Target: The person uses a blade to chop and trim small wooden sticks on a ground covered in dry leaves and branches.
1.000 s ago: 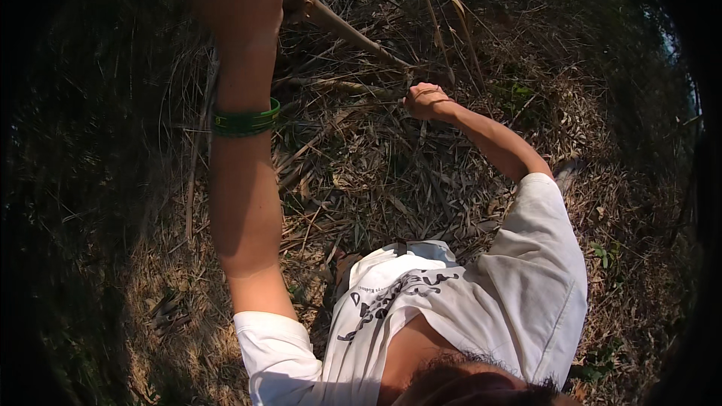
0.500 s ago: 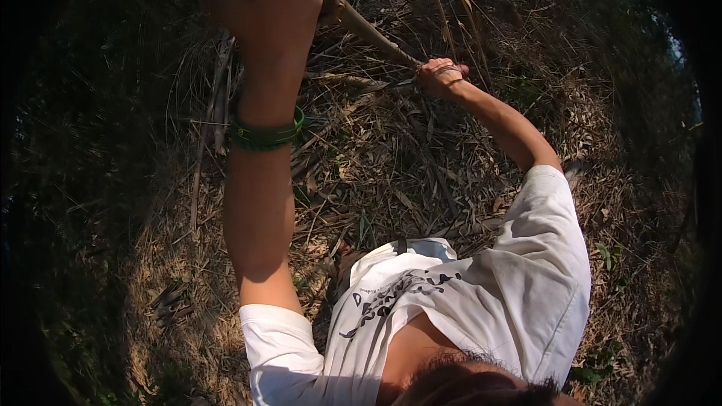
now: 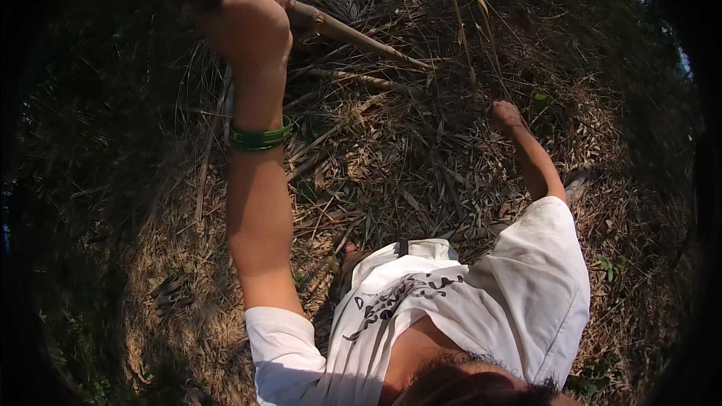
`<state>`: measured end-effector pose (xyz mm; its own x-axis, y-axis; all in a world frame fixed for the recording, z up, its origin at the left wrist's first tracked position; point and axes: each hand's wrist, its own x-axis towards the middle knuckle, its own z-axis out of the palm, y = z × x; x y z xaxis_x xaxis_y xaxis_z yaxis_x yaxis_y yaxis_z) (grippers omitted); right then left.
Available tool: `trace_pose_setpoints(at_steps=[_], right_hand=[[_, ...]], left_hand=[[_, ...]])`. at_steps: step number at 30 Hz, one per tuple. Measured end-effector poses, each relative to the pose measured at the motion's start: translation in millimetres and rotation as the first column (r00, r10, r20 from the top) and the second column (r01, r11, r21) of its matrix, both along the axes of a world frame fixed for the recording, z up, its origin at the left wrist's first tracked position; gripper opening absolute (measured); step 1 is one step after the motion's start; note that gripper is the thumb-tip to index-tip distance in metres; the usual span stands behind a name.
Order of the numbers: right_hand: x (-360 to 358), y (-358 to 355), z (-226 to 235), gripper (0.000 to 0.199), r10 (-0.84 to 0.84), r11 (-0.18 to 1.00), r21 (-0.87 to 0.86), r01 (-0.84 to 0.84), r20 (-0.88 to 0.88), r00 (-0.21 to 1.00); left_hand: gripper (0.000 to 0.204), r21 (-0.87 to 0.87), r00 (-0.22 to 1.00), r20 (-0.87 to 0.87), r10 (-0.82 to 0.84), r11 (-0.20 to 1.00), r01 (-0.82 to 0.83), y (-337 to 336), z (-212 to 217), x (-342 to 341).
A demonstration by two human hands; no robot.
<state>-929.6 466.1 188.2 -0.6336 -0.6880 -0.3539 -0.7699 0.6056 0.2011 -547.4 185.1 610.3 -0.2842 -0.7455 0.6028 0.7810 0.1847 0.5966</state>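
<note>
My left hand is raised at the top left, fingers wrapped round a long bamboo pole. The pole looks thick and grey-green left of the hand, and its thinner, knotted, brownish end slants down to the right. A green band circles my left wrist. My right hand is closed and held apart from the pole, right of its thin end. What it grips, if anything, is lost against the dark litter.
Dry leaves and straw cover the ground. Dry stalks rise near my right hand, and fallen canes lie under the pole. Dark green growth stands on the left, with a small green plant at the right.
My right hand has come off the pole's thin end and moved right and toward me. The left hand, still round the pole, has shifted slightly left, and more of the thick part shows.
</note>
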Motion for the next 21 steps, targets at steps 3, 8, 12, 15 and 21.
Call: trace_pose_setpoints(at_steps=[3, 8, 12, 15, 21], right_hand=[[84, 20, -25, 0.022, -0.263, 0.813, -0.422, 0.402, 0.350, 0.899], [210, 1, -66, 0.039, -0.336, 0.371, -0.368, 0.853, 0.803, 0.492], [250, -51, -68, 0.034, -0.258, 0.122, -0.490, 0.863, 0.824, 0.504], [248, -94, -41, 0.031, -0.138, -0.026, -0.709, 0.705, 0.701, 0.700], [240, -165, -69, 0.029, -0.286, -0.073, -0.677, 0.732, 0.717, 0.635]], left_hand=[[0.036, 0.115, 0.960, -0.122, -0.252, 0.957, 0.266, -3, 2, -3], [0.036, 0.031, 0.948, -0.089, -0.306, 0.950, 0.310, 6, 9, -16], [0.039, -0.128, 0.982, 0.070, 0.173, 0.978, -0.163, 16, 10, -21], [0.039, -0.129, 0.971, 0.111, 0.212, 0.972, -0.197, 18, 9, -18], [0.041, -0.128, 0.970, 0.120, 0.211, 0.972, -0.196, 19, 7, -14]])
